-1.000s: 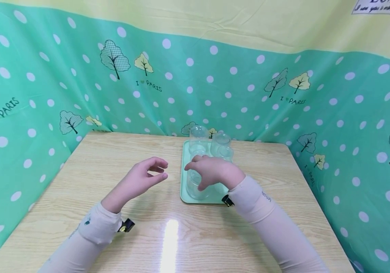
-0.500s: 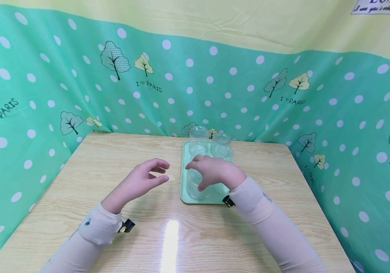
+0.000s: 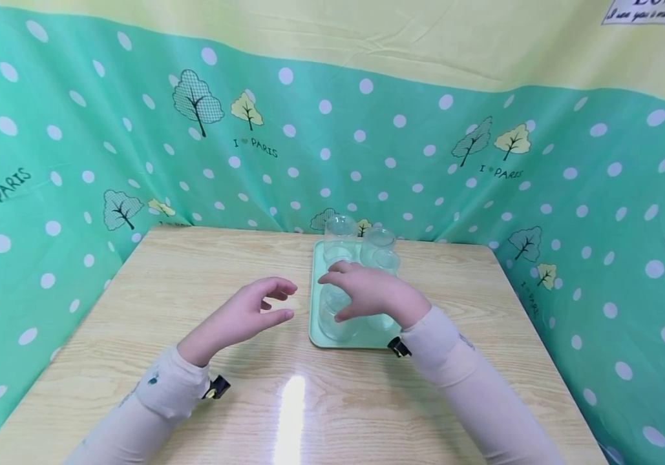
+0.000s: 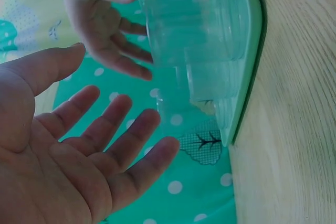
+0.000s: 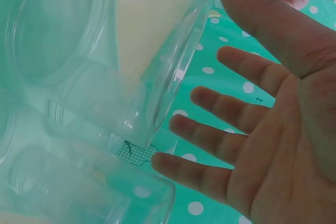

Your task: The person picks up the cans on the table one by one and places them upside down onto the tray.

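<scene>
Several clear cups stand upright on a light green tray [image 3: 313,323]. Over the front left cup [image 3: 335,329] hovers my right hand [image 3: 369,292], fingers spread and holding nothing. In the right wrist view, the fingers of that right hand [image 5: 262,124] reach past the rim of a large clear cup [image 5: 152,40], with a gap to it. My left hand [image 3: 245,313] is in the air left of the tray, its fingers loosely bent and nothing in them. The left wrist view has this left hand [image 4: 79,156] palm up, apart from the cups. The right arm hides part of the cups.
At the back of the tray stand a taller cup [image 3: 340,234] and another clear cup [image 3: 377,240]. The wooden table [image 3: 239,413] runs up to a green dotted cloth [image 3: 285,155] behind and at both sides.
My left hand has shifted slightly right, closer to the tray. The right hand has drifted a little right, and its thumb now sits slightly higher. The cups and tray have stayed put.
</scene>
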